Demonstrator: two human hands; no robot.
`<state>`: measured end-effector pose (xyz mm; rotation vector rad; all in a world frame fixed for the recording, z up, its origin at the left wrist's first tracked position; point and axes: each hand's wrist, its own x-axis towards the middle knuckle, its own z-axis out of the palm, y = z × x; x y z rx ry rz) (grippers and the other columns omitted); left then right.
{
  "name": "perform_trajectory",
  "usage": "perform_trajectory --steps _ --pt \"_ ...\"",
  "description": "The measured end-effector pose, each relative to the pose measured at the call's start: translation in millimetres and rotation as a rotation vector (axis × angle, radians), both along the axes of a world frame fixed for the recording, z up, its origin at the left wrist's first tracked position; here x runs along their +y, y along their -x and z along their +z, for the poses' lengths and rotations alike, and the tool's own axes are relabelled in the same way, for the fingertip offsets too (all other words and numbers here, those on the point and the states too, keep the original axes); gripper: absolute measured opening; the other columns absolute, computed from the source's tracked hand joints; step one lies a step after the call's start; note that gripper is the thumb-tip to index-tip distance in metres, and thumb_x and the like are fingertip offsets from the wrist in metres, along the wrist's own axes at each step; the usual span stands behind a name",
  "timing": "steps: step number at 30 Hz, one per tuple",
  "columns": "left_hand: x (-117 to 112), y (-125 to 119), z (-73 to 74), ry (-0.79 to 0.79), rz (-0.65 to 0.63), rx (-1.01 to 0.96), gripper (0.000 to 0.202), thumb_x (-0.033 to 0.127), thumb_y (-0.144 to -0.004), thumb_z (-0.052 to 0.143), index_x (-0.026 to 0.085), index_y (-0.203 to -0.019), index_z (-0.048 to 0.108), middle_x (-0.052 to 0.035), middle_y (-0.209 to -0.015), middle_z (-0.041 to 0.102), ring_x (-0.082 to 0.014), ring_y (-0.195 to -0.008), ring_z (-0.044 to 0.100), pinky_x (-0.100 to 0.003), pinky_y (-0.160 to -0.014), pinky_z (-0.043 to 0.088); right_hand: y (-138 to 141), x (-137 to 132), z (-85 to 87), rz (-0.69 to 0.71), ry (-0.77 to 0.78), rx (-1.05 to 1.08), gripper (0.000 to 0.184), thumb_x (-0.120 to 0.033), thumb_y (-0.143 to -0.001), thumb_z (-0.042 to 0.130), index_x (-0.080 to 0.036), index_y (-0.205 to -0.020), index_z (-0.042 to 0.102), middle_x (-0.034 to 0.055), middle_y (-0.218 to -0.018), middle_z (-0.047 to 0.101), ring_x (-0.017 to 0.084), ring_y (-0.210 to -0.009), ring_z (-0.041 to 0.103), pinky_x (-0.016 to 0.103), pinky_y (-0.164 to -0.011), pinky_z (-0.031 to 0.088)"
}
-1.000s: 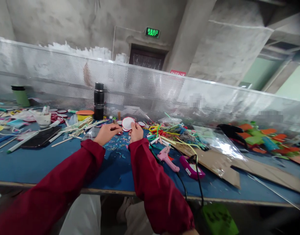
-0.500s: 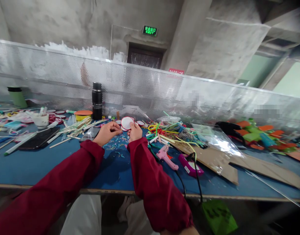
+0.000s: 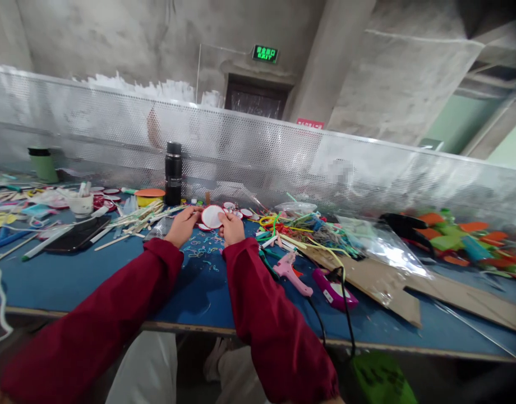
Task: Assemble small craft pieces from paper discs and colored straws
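My right hand (image 3: 231,229) pinches the right edge of a round white disc (image 3: 212,216) with a red rim, raised a little over the table. Another red-rimmed disc (image 3: 204,228) shows partly beneath it. At the disc's left edge is my left hand (image 3: 183,225), its thumb and fingers closed together on the rim; the fingertips are small and partly hidden. Small loops and bits of coloured cord (image 3: 201,248) lie scattered below the hands. More red-rimmed discs (image 3: 238,214) rest just behind my right hand.
Right of my hands lie a pink glue gun (image 3: 292,273), a purple device (image 3: 334,289) with black cords, tangled pipe cleaners (image 3: 312,227) and cardboard (image 3: 378,283). Left are a black phone (image 3: 78,234), wooden sticks (image 3: 136,224) and a white cup (image 3: 81,205). A black bottle (image 3: 173,175) stands behind, before a perforated screen (image 3: 258,151).
The white disc has shifted slightly left and turned flatter toward me. My left fingers have moved up to its left edge. The whole view has swung a little left.
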<state>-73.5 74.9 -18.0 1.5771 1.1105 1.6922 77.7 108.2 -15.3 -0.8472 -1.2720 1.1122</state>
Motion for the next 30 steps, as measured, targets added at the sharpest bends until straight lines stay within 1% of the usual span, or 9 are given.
perform_trajectory --steps 2,4,8,11,16,20,25,30 --pt "-2.6 0.4 3.3 0.001 -0.023 -0.136 0.033 0.039 -0.085 0.054 0.016 -0.107 0.063 -0.0057 -0.092 0.071 -0.0182 -0.080 0.066 -0.033 -0.075 0.053 -1.1 -1.2 0.0 0.043 -0.029 -0.052 0.026 -0.041 -0.076 0.062 -0.022 -0.063 0.050 -0.0099 -0.044 0.036 0.008 -0.040 0.033 0.021 -0.041 0.029" --pt "-8.2 -0.8 8.3 0.023 -0.054 -0.239 0.038 0.040 -0.086 0.054 0.015 -0.113 0.060 -0.0067 -0.091 0.072 -0.0191 -0.081 0.067 -0.034 -0.079 0.053 -2.3 -1.2 -0.9 0.060 -0.067 -0.114 0.025 -0.042 -0.075 0.064 -0.021 -0.064 0.055 -0.0090 -0.044 0.038 0.008 -0.043 0.037 0.021 -0.044 0.031" --pt "-19.9 -4.0 17.2 0.030 -0.120 -0.353 0.038 0.038 -0.088 0.053 0.013 -0.116 0.058 -0.0109 -0.096 0.075 -0.0220 -0.089 0.070 -0.039 -0.088 0.052 -3.1 0.4 -5.2 0.023 -0.203 -0.324 0.026 -0.045 -0.078 0.059 -0.020 -0.072 0.064 -0.0056 -0.052 0.048 0.011 -0.058 0.048 0.022 -0.056 0.040" --pt "-24.2 -5.7 19.3 0.006 -0.135 -0.372 0.037 0.038 -0.089 0.053 0.014 -0.117 0.056 -0.0126 -0.098 0.075 -0.0238 -0.094 0.070 -0.041 -0.091 0.051 -2.5 0.8 -8.5 0.015 -0.259 -0.406 0.030 -0.046 -0.081 0.055 -0.019 -0.074 0.066 -0.0039 -0.057 0.052 0.013 -0.064 0.051 0.023 -0.061 0.042" --pt "-24.1 -7.1 17.4 -0.014 -0.117 -0.351 0.038 0.040 -0.089 0.052 0.014 -0.117 0.056 -0.0145 -0.102 0.075 -0.0255 -0.099 0.070 -0.044 -0.094 0.050 -2.0 0.8 -10.3 0.000 -0.270 -0.445 0.030 -0.046 -0.082 0.053 -0.019 -0.077 0.067 -0.0033 -0.059 0.054 0.014 -0.067 0.053 0.023 -0.063 0.043" --pt "-21.8 -5.6 15.8 -0.034 -0.107 -0.344 0.040 0.042 -0.088 0.055 0.014 -0.117 0.057 -0.0147 -0.104 0.075 -0.0261 -0.100 0.069 -0.044 -0.094 0.051 -1.1 1.8 -11.0 0.007 -0.275 -0.456 0.032 -0.047 -0.083 0.053 -0.019 -0.080 0.069 -0.0024 -0.062 0.058 0.014 -0.070 0.055 0.024 -0.066 0.044" --pt "-20.4 -3.9 14.9 -0.033 -0.104 -0.363 0.038 0.040 -0.088 0.056 0.014 -0.116 0.058 -0.0140 -0.103 0.075 -0.0255 -0.098 0.070 -0.043 -0.094 0.051 0.8 2.3 -12.4 0.042 -0.238 -0.436 0.032 -0.048 -0.081 0.056 -0.020 -0.084 0.071 -0.0016 -0.066 0.061 0.015 -0.073 0.058 0.024 -0.067 0.046" --pt "-19.4 -3.8 13.2 -0.032 -0.110 -0.360 0.039 0.041 -0.088 0.055 0.015 -0.117 0.057 -0.0136 -0.104 0.075 -0.0253 -0.098 0.070 -0.042 -0.093 0.051 0.8 1.4 -12.6 0.067 -0.178 -0.397 0.035 -0.051 -0.079 0.059 -0.019 -0.084 0.071 -0.0022 -0.063 0.060 0.014 -0.069 0.057 0.023 -0.064 0.046"
